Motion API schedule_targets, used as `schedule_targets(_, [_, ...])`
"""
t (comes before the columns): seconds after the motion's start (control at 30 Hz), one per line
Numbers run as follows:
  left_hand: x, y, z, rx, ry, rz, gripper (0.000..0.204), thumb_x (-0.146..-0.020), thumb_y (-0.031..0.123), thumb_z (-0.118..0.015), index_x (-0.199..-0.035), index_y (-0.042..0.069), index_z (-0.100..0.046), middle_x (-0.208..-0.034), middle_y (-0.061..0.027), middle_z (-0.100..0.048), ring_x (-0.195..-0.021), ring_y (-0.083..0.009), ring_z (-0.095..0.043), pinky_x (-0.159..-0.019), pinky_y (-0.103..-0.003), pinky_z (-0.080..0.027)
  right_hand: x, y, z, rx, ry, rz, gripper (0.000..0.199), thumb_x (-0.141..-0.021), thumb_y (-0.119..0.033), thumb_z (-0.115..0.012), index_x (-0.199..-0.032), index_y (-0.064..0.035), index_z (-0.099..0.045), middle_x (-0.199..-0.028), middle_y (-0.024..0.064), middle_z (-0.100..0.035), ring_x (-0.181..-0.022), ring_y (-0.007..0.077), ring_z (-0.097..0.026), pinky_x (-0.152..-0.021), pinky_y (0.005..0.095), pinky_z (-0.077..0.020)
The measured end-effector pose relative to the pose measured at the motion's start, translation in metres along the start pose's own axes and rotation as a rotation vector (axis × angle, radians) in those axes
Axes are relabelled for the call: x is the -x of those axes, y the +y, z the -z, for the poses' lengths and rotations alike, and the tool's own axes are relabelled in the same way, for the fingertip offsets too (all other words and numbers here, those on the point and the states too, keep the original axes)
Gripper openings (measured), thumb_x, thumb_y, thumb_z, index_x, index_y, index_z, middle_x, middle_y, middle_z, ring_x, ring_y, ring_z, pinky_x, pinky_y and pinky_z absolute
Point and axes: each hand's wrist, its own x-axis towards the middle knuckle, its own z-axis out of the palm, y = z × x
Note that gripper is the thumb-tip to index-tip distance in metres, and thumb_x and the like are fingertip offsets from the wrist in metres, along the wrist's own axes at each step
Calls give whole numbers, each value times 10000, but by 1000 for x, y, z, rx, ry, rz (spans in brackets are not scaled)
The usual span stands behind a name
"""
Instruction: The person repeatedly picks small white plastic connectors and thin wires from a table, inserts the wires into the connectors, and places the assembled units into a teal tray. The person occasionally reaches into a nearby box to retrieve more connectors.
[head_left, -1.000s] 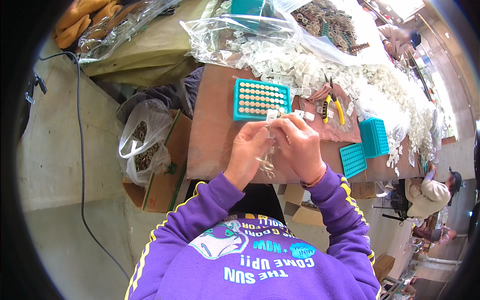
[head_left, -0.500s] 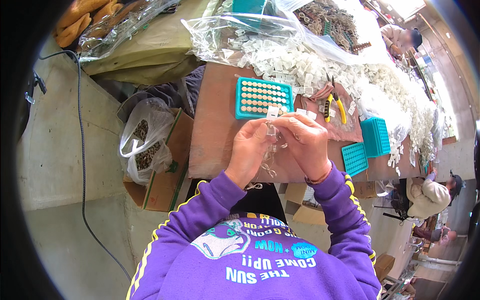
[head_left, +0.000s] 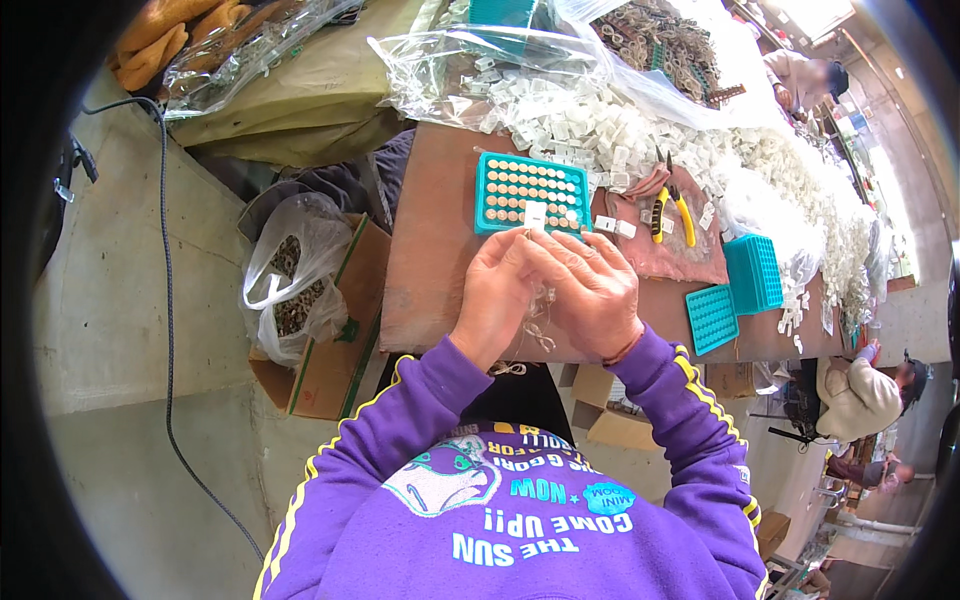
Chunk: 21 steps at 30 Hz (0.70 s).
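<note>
A small white plastic piece [head_left: 535, 214] sticks up between my fingertips, just in front of a teal tray [head_left: 482, 212] with rows of round, pale metallic discs. My left hand [head_left: 492, 298] is closed, thumb and fingers pinching at the piece's lower end. Across those fingertips lies my right hand [head_left: 592, 295], its fingers bent and pressed together; what its own tips grip is hidden. Thin pale strings [head_left: 541, 328] dangle below the two hands. To the right, pliers with yellow and black handles [head_left: 681, 215] rest on a pink cloth [head_left: 655, 250].
A large heap of translucent plastic pieces [head_left: 640, 150] covers the table's far side. Teal trays [head_left: 752, 275] stand at the right. Left of the brown table [head_left: 425, 260] are a cardboard box [head_left: 355, 300] and a filled plastic bag [head_left: 325, 325]. Other people [head_left: 855, 395] work farther right.
My right hand has turned over and closed in against my left, covering more of what is between them. The white piece has shifted slightly left and nearer the tray's discs.
</note>
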Motion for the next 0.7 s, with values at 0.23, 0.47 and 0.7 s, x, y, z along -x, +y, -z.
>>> schedule_targets(0.23, [-2, 0, 5, 30, -14, 17, 217, -985, 181, -591, -1146, 39, -562, -1011, -99, -660, -857, -154, -644, -804, -317, -536, 8, 48, 21, -111, 17, -584, 175, -872, -153, -671, -1042, -132, -707, -860, 67, -669, -771, 242, -669, -632, 348, -520])
schedule_targets(0.47, [-2, 1, 5, 4, 6, 27, 180, -991, 173, -576, -1124, 52, -568, -1002, -89, -663, -864, -155, -653, -803, -309, -560, 23, 51, -8, -44, -47, -529, 74, -828, -144, -707, -894, -112, -717, -811, 66, -621, -742, 269, -634, -637, 368, -507])
schedule_targets(0.7, [-2, 1, 2, -15, -10, 25, 181, -981, 154, -594, -1126, 48, -570, -1031, -71, -657, -905, -156, -649, -812, -306, -554, 9, 38, 1, -270, 42, -586, 70, -797, -73, -719, -862, -75, -695, -830, 72, -633, -695, 239, -645, -611, 330, -522])
